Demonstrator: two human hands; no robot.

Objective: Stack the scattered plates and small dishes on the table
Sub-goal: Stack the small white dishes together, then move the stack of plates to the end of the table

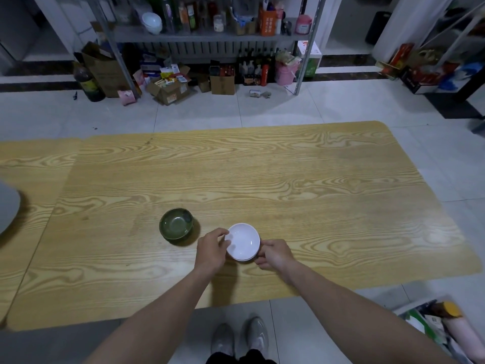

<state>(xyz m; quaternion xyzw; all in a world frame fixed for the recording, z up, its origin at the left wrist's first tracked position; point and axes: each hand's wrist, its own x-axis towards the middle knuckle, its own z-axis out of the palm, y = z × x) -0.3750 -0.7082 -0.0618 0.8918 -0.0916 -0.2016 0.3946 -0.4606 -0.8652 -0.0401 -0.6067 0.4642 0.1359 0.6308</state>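
Nearest us, grey shoes [240,337] stand on the tiled floor just short of the table's near edge. Both bare forearms reach over that edge to the white dishes [244,241], which sit toward the near side of the table [315,193], about midway along it. A doubled rim at their near side shows that at least two are nested.

The left hand [211,252] holds their left rim, with the thumb laid over the top and the fingers curled beside it. The right hand [275,254] grips the right rim with the fingers bent around it and partly hidden underneath. We cannot tell whether the dishes rest on the wood or are held just above it.

Just left of the left hand, and a little farther in, a dark green bowl [176,226] stands upright and apart from the white dishes. At the table's left edge, part of a grey rounded object [8,206] shows. Beyond the far edge, a metal shelf [210,35] holds bottles and jars, with boxes on the floor beneath it.
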